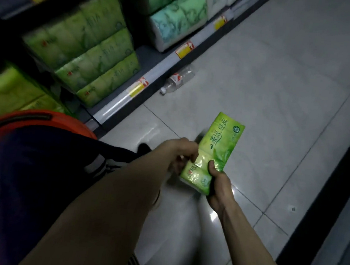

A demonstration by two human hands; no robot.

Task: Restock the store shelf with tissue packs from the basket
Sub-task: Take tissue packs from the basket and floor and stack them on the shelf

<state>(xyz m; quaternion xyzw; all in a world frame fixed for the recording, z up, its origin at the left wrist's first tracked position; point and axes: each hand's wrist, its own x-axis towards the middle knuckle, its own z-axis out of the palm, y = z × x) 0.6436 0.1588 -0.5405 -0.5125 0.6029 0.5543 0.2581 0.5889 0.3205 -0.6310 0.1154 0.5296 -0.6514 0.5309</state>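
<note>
Tissue pack (219, 146) (corner under right hand (219, 186))

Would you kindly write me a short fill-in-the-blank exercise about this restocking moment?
1. The left hand and the right hand grip one ____ tissue pack.
2. A plastic bottle lies on the ____.
3. Stacked packs sit on the ____ at the left.
Missing words: green; floor; shelf.
</note>
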